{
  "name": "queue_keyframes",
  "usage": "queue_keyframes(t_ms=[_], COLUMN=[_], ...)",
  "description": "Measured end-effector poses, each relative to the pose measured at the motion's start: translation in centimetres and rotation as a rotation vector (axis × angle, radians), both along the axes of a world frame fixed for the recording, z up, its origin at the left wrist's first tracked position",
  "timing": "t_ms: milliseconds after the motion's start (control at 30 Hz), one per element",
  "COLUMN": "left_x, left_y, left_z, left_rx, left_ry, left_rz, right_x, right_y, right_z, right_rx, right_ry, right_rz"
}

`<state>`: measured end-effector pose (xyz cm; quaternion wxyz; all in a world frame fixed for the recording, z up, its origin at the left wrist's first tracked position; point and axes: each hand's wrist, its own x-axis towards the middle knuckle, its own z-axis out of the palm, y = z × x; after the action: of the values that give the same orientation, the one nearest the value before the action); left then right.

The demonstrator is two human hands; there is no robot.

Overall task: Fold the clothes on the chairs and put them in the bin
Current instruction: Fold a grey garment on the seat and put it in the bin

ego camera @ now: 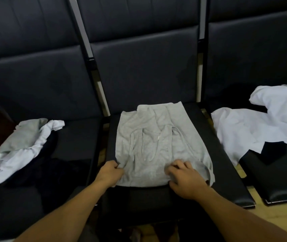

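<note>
A light grey garment (158, 137) lies spread on the seat of the middle black chair (230, 172), partly folded, with straps showing on top. My left hand (110, 173) pinches its near left edge. My right hand (185, 179) grips the cloth near the right front corner, fingers curled into it. A crumpled pile of grey and white clothes (24, 147) sits on the left chair over a dark garment. White clothes (254, 130) lie loose on the right chair. No bin is in view.
Three black padded chairs stand side by side with tall backs (142, 67). Narrow gaps with metal frames separate them. A dark garment (277, 152) lies under the white clothes on the right. Light wooden floor (278, 215) shows at the lower right.
</note>
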<state>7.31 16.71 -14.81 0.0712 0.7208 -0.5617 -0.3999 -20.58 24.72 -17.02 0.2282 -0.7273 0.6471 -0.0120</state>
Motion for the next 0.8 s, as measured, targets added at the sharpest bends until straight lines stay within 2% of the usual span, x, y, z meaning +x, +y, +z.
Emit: queue_keyframes(t_ms=[100,167,233,300,367,433,500,633,700,800], left_x=[-0.7,-2.1,-4.1,-5.8,-6.8,-7.1,-6.9,-6.2,-6.5,-7.2], left_y=[-0.2,-0.1,0.7,1.9,2.3,1.8,0.7,-2.6,-4.4,-5.5], left_z=[1.4,2.7,4.3,5.5,6.0,4.6,2.3,-1.0,-1.4,-1.8], left_rx=[-0.108,-0.167,-0.025,0.265,0.366,0.226,-0.061,-0.434,-0.515,-0.457], left_ry=[0.151,0.291,0.614,0.91,0.96,0.809,0.524,0.037,-0.214,-0.522], left_rz=[0.086,0.041,-0.095,-0.275,-0.397,-0.416,-0.454,-0.734,-0.903,-1.06], right_x=[0.3,0.4,0.7,1.0,1.0,0.8,0.4,-0.3,-0.5,-0.9], right_y=[0.1,0.2,0.3,0.3,0.3,0.1,-0.3,-1.2,-1.2,-1.1], right_z=[-0.1,0.0,0.0,-0.1,-0.2,-0.3,-0.6,-1.2,-0.7,-0.3], right_rx=[0.022,0.033,0.057,0.059,0.06,0.091,0.078,0.059,0.091,0.075], right_ry=[0.002,-0.011,-0.034,-0.068,-0.112,-0.12,-0.125,-0.112,-0.084,-0.032], right_rz=[-0.025,-0.06,-0.1,-0.132,-0.203,-0.291,-0.373,-0.478,-0.471,-0.442])
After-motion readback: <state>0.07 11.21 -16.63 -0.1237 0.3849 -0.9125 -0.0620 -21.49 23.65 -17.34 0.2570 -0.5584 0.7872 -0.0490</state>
